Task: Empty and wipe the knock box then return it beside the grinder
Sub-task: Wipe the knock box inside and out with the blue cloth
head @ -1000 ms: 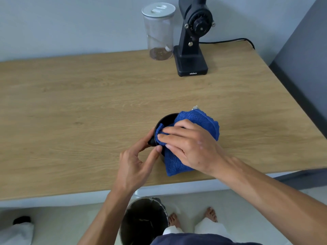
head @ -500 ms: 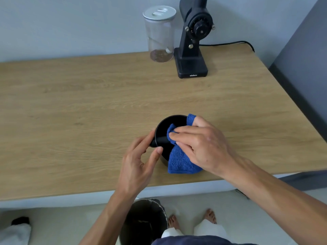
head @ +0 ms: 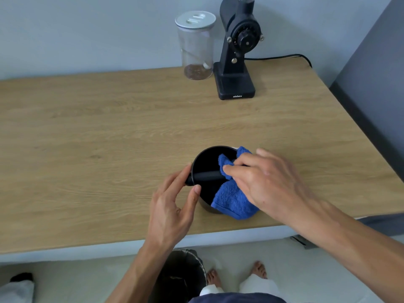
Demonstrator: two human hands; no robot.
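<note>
The black round knock box [head: 207, 162] stands upright near the front edge of the wooden table [head: 109, 132], its knock bar across the opening. My left hand [head: 172, 206] grips its left side with thumb and fingers. My right hand [head: 266, 180] presses a blue cloth [head: 231, 197] into the right half of the box, with cloth hanging over the near rim. The black grinder [head: 237, 60] stands at the back of the table.
A clear jar [head: 195, 44] with a white lid stands left of the grinder. The grinder's black cable [head: 282, 56] runs along the back right. A dark bin [head: 181, 276] sits on the floor under the table edge, beside my feet.
My right hand has bunched the cloth and pushed it deeper into the box, uncovering most of the opening. My left hand has kept its hold on the box.
</note>
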